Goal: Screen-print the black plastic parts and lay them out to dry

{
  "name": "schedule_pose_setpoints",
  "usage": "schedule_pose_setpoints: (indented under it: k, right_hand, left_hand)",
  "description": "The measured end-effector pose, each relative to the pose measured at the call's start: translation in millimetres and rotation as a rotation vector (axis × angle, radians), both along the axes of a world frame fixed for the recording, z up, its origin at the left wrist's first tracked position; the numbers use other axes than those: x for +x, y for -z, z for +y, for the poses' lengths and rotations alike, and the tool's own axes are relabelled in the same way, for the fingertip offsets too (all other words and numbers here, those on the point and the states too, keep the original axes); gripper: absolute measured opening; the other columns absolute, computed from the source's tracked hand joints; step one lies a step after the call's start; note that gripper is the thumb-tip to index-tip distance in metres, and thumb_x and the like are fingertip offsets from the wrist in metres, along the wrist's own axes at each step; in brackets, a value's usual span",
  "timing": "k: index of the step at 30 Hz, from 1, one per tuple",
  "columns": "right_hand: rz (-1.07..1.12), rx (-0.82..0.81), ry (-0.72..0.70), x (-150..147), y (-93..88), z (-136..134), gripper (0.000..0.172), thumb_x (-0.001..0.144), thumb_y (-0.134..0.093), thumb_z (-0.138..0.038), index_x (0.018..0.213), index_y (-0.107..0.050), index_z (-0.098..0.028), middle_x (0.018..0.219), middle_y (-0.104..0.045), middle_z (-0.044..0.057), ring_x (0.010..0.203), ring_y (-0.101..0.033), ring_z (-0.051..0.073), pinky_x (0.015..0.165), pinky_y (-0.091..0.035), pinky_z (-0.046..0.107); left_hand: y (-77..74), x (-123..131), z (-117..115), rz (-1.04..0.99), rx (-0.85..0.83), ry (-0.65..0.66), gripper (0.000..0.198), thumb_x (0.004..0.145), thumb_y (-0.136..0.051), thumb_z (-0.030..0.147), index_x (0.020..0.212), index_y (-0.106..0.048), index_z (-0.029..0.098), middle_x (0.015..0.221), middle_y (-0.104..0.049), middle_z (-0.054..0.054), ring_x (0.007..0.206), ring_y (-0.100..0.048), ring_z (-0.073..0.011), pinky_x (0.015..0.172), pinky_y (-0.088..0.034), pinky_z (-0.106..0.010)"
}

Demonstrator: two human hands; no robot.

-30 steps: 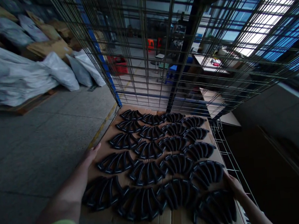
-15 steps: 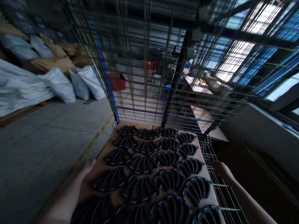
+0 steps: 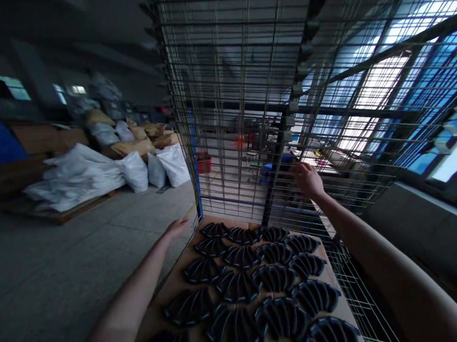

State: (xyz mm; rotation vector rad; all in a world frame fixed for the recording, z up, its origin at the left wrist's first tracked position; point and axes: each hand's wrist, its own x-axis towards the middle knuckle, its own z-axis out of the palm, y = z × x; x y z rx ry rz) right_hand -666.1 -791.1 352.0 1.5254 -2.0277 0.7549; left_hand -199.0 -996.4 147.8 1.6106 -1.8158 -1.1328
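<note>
The open left grip (image 3: 177,229) hovers beside the cardboard sheet (image 3: 156,320) of black curved parts (image 3: 235,286). The released right grip (image 3: 308,180) is raised at the wire mesh (image 3: 227,88), upper right.

wire mesh panel (image 3: 226,78) ahead of the hands (image 3: 308,180), concrete floor (image 3: 73,283) open leftward

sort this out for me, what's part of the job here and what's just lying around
Part of the job: left hand, right hand, black curved parts, cardboard sheet, wire cage.

Just lying around: white sacks, red crate, wooden pallet.
</note>
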Motion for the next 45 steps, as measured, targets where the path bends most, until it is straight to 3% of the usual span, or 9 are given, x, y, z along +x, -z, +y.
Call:
schedule_pose_setpoints:
  k: [7, 11, 16, 21, 24, 30, 35, 40, 45]
  right_hand:
    - [0.109, -0.051, 0.069, -25, -75.5, -31, 0.072, 0.092, -0.052, -0.026, 0.158, -0.028, -0.012, 0.167, -0.022, 0.016, 0.153, -0.013, 0.038, 0.121, -0.015, 0.064]
    - [0.111, 0.009, 0.102, -28, -90.5, -31, 0.076, 0.088, -0.060, -0.031, 0.157, -0.030, -0.019, 0.163, -0.033, 0.014, 0.151, -0.021, 0.037, 0.120, -0.013, 0.065]
    - [0.162, 0.005, 0.137, 11, -93.4, 4, 0.062, 0.091, -0.061, -0.032, 0.146, -0.047, -0.007, 0.146, -0.050, 0.021, 0.137, -0.041, 0.033, 0.115, -0.026, 0.056]
    - [0.139, -0.074, 0.116, 35, -83.2, 51, 0.034, 0.095, -0.060, -0.036, 0.125, -0.065, -0.021, 0.133, -0.059, 0.008, 0.125, -0.047, 0.028, 0.104, -0.042, 0.050]
    - [0.071, -0.096, 0.109, 51, -65.0, 87, 0.016, 0.096, -0.060, -0.034, 0.109, -0.070, -0.033, 0.123, -0.064, 0.004, 0.112, -0.055, 0.024, 0.094, -0.048, 0.043]
    - [0.003, -0.019, -0.024, 105, 9.5, 178, 0.025, 0.099, -0.057, -0.038, 0.099, -0.072, -0.017, 0.100, -0.072, 0.007, 0.089, -0.062, 0.019, 0.080, -0.045, 0.033]
    - [-0.044, 0.046, -0.200, 144, 99.8, 250, 0.025, 0.099, -0.056, -0.038, 0.091, -0.073, -0.022, 0.086, -0.073, 0.003, 0.079, -0.064, 0.018, 0.076, -0.046, 0.032]
    - [-0.183, 0.204, -0.249, 182, 183.9, 302, 0.018, 0.097, -0.059, -0.029, 0.090, -0.075, -0.024, 0.084, -0.076, 0.002, 0.079, -0.066, 0.019, 0.080, -0.047, 0.032]
    - [-0.318, 0.378, -0.230, 207, 240.3, 326, 0.014, 0.094, -0.062, -0.023, 0.090, -0.076, -0.023, 0.090, -0.078, 0.005, 0.087, -0.069, 0.021, 0.088, -0.046, 0.033]
  left_hand:
    - [-38.1, 3, -4, 0.179, 0.007, 0.129, 0.077, 0.059, -0.067, 0.078, 0.105, -0.064, 0.016, 0.131, -0.067, -0.018, 0.119, -0.065, -0.0312, 0.091, -0.052, -0.036]
    - [-52.9, 8, 9, 0.185, 0.028, 0.165, 0.083, 0.055, -0.070, 0.079, 0.110, -0.063, 0.017, 0.134, -0.066, -0.017, 0.121, -0.063, -0.0308, 0.098, -0.050, -0.039]
    - [-68.3, 2, 30, 0.179, -0.037, 0.174, 0.060, 0.076, -0.069, 0.062, 0.108, -0.064, 0.011, 0.126, -0.070, -0.020, 0.108, -0.069, -0.0274, 0.093, -0.053, -0.041]
    - [-83.0, -19, 49, 0.224, -0.224, 0.147, 0.040, 0.097, -0.054, 0.043, 0.119, -0.062, 0.011, 0.123, -0.071, -0.014, 0.102, -0.069, -0.0158, 0.092, -0.054, -0.033]
    - [-102.9, -27, 78, 0.305, -0.640, 0.137, 0.047, 0.100, -0.050, 0.046, 0.123, -0.061, 0.006, 0.106, -0.074, -0.011, 0.092, -0.070, -0.0131, 0.085, -0.055, -0.030]
    - [-134.6, -15, 182, 0.099, -1.409, 0.168, 0.035, 0.103, -0.050, 0.037, 0.118, -0.065, 0.010, 0.095, -0.072, -0.003, 0.092, -0.068, -0.0129, 0.090, -0.049, -0.032]
    - [-94.1, -10, 257, -0.053, -1.447, 0.368, 0.026, 0.096, -0.059, 0.038, 0.112, -0.068, 0.020, 0.094, -0.072, -0.004, 0.091, -0.066, -0.0185, 0.086, -0.046, -0.035]
    - [-24.4, 2, 315, -0.087, -1.318, 0.454, 0.022, 0.094, -0.063, 0.038, 0.108, -0.068, 0.022, 0.085, -0.071, -0.004, 0.084, -0.063, -0.0204, 0.081, -0.044, -0.036]
    - [53.9, 16, 384, -0.237, -1.151, 0.800, 0.017, 0.098, -0.058, 0.034, 0.093, -0.071, 0.024, 0.082, -0.072, -0.002, 0.080, -0.062, -0.0180, 0.078, -0.044, -0.034]
